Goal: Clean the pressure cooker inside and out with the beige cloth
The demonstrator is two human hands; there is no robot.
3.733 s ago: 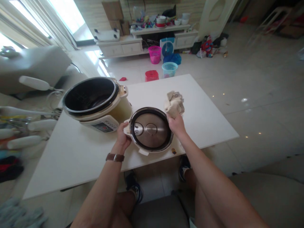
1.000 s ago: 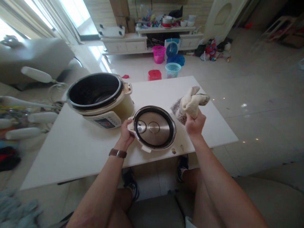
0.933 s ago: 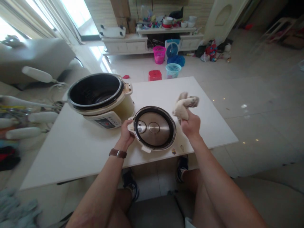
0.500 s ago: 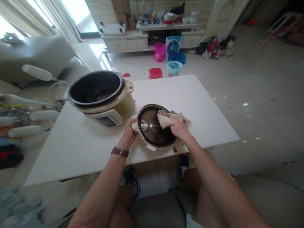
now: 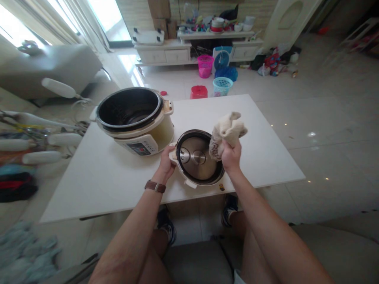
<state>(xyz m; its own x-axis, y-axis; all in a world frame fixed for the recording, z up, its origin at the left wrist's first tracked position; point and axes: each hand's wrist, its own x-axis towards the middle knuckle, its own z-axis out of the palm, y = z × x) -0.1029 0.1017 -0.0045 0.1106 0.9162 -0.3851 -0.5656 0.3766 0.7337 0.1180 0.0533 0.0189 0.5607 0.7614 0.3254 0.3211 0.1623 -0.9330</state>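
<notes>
My left hand [image 5: 166, 161] grips the side handle of a round pressure cooker lid [image 5: 197, 169], whose metal inner face is turned up towards me. Bunched in my right hand [image 5: 231, 157] is a pale cloth [image 5: 227, 128] with a dark pattern, raised at the lid's right rim and hiding part of it. To the left stands the electric pressure cooker [image 5: 137, 122], lidless, its dark inner pot showing. Its control panel faces the near side of the table.
The white table [image 5: 103, 183] carries the cooker and lid. White-handled utensils [image 5: 62, 88] are at the left. Beyond the table are a red stool [image 5: 199, 92], a light blue basket [image 5: 222, 86] and a pink basket [image 5: 205, 66] on the floor. A white cabinet [image 5: 166, 55] stands behind.
My right hand has lifted the cloth from inside the lid up and to the right. My left hand still holds the lid's handle. The whole view has shifted slightly.
</notes>
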